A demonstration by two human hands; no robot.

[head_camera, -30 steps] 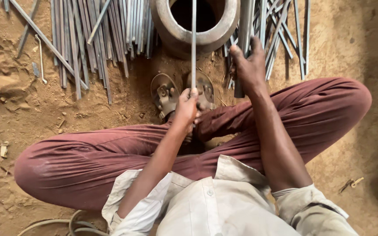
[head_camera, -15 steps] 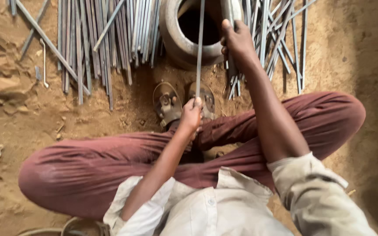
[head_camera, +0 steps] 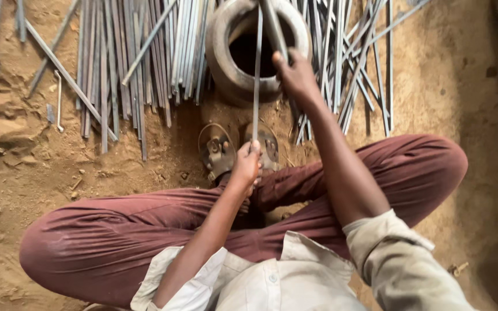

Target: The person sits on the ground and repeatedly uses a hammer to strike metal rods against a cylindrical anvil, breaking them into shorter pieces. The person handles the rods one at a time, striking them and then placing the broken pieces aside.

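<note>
A thin metal rod (head_camera: 257,75) runs straight up from the left hand (head_camera: 245,165), its lower end pinched in closed fingers, its upper length crossing the mouth of a round clay pot (head_camera: 226,63) that stands on the ground beyond. The right hand (head_camera: 295,74) is closed around a thicker grey bar (head_camera: 273,27) just to the right of the thin rod, at the pot's near rim; the bar slants up and away over the dark opening. The two hands are apart, the right one farther out than the left.

Directly under and just beyond the left hand sit two worn sandals (head_camera: 217,151), side by side on the dirt, between the hand and the pot. Loose bundles of grey metal rods (head_camera: 116,63) lie spread on the sandy ground (head_camera: 47,167) on the far left of the left hand, and more rods (head_camera: 364,63) fan out to the right of the right hand. The person sits cross-legged in maroon trousers (head_camera: 122,242) and a pale shirt (head_camera: 295,282), both forearms reaching out over the knees.
</note>
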